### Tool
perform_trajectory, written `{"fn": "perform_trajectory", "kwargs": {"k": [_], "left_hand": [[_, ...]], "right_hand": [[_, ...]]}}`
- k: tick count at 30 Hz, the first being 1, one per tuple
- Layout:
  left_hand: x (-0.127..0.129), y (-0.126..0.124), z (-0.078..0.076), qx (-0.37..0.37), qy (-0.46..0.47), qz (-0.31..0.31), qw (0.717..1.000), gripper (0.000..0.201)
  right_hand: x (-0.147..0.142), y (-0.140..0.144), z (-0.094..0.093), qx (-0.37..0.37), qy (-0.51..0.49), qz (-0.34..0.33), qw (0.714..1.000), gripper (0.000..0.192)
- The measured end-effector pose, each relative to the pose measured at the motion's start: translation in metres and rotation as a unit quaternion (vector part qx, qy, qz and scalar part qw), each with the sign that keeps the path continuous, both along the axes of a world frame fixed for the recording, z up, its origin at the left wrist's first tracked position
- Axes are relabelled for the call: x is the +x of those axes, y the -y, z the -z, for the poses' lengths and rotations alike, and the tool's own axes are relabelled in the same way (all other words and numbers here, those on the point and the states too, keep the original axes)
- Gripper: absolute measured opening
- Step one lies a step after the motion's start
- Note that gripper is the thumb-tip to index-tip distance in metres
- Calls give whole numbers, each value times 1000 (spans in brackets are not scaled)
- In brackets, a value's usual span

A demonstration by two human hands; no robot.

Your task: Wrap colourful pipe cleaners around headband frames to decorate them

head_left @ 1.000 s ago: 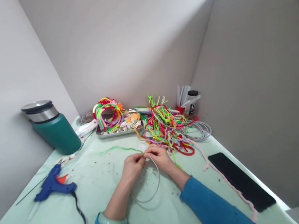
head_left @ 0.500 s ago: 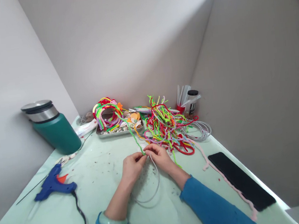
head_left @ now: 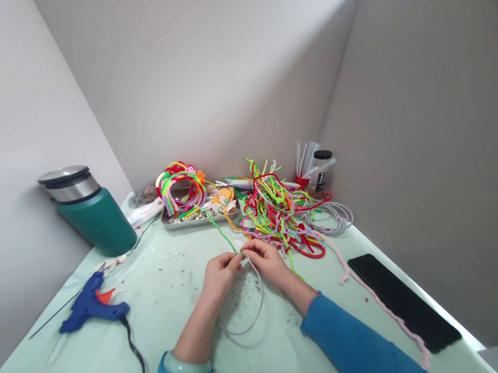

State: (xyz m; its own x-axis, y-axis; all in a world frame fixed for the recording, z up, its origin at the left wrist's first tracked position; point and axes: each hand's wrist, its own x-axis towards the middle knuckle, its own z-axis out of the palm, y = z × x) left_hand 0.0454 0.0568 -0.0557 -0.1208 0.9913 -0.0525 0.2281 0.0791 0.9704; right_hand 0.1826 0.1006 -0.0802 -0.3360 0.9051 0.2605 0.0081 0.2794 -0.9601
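The left hand [head_left: 218, 276] and the right hand [head_left: 265, 260] are meeting fingertip to fingertip above the pale green counter [head_left: 177, 340]. The fingers [head_left: 235, 262] of both hands are pinching closed on one end of a thin grey wire hoop headband [head_left: 252, 322], where a fuzzy green pipe cleaner [head_left: 218, 229] is joining it.

The wrapping appears to be at its beginning: only the end at the fingers is showing any green, and the remaining arc of the headband is lying bare. Covering that arc is what looks left to do.

The headband is curving from the fingers toward the person, its open side facing left between the forearms. The pipe cleaner is running away from the fingers, up and to the left, its long axis aimed at a metal tray of small ornaments [head_left: 198, 217] holding finished multicoloured headbands [head_left: 180, 186].

Just beyond the right-hand fingers a tangled heap of multicoloured pipe cleaners [head_left: 279, 213] is lying. Well to the left of the fingers a blue hot-glue gun [head_left: 90, 306] and a green insulated flask [head_left: 93, 214] are standing. A flat black slab [head_left: 402, 304] is lying to the right.
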Motion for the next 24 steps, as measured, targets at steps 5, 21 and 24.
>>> {"fn": "perform_trajectory", "kwargs": {"k": [5,21,24], "left_hand": [[0,1,-5,-19,33,-8,999,38],[-3,3,-9,-104,210,42,971,27],[-4,4,-10,-100,214,51,971,27]], "right_hand": [[1,-1,4,-7,-18,-10,1000,12],[3,3,-7,23,-50,-38,998,8],[4,4,-10,-10,-62,-53,997,13]]}}
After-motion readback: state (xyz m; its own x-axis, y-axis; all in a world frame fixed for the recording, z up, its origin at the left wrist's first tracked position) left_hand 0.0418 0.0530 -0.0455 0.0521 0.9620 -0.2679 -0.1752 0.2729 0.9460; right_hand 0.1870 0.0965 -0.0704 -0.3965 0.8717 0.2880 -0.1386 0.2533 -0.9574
